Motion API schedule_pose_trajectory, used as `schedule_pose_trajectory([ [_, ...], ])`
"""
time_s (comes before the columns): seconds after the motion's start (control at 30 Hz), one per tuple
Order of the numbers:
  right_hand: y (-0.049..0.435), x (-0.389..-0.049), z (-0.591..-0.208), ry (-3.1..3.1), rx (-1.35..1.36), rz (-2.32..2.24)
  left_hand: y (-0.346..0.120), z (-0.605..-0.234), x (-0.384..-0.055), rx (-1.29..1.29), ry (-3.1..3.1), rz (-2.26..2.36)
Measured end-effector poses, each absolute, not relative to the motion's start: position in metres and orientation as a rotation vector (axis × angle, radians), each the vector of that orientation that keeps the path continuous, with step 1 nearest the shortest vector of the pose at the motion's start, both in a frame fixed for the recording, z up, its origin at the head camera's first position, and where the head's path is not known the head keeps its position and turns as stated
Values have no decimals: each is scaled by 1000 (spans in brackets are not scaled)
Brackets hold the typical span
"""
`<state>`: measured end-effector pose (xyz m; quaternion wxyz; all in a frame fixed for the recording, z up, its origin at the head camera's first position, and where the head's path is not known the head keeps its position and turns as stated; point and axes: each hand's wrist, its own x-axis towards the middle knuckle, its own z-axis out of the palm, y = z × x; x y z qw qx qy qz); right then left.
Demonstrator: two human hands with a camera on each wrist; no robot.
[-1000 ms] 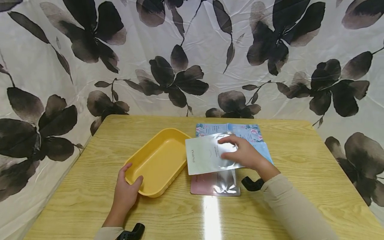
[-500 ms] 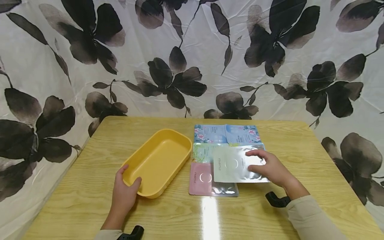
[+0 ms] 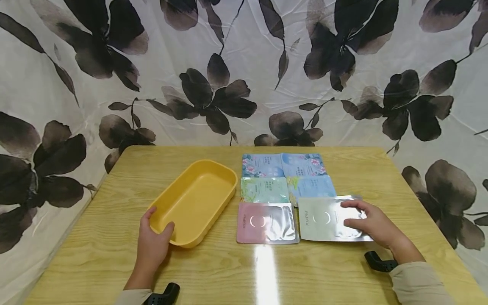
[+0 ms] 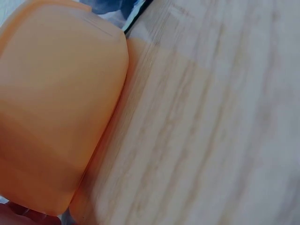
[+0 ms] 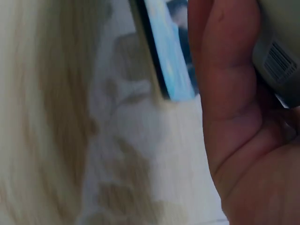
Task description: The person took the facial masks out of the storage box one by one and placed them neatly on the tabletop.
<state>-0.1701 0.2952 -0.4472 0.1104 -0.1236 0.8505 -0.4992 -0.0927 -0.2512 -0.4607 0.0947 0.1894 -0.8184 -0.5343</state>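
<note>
My right hand [image 3: 383,228] pinches a pale green and silver sheet mask packet [image 3: 318,218] by its silver right end, to the right of a pink and silver packet [image 3: 263,222]. Up close in the right wrist view, the packet's back [image 5: 276,56] with a barcode shows beside my fingers [image 5: 229,93]. With the thumb inside and the fingers outside, my left hand [image 3: 152,245] grips the near left end of a yellow plastic tray [image 3: 194,203]. The left wrist view shows the tray's outer wall [image 4: 61,103] standing on the wood.
Behind the pink packet lie a green packet [image 3: 263,189] and a blue one [image 3: 314,187]. Two blue floral packets [image 3: 263,165] form the back row, flat on the wooden table [image 3: 213,275]. A flower-printed cloth [image 3: 152,76] hangs behind the table.
My right hand has carried the green and silver packet rightward and toward me, off the other packets, to beside the pink one. My left hand keeps its grip on the tray.
</note>
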Motion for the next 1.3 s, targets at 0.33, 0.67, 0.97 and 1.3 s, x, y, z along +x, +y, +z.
schedule_pose_trajectory([
  [0.33,301,-177,-450,2497,-350,-1422,-253,-458,-95,583,-2445,-1576],
  [0.67,292,-182,-456,2383,-359,-1524,-251,-458,-95,590,-2429,-1583],
  [0.97,291,-187,-455,2394,-357,-1451,-250,-459,-96,601,-2428,-1587],
  [1.3,284,-185,-462,2384,-398,-1484,-251,-461,-96,608,-2438,-1593],
])
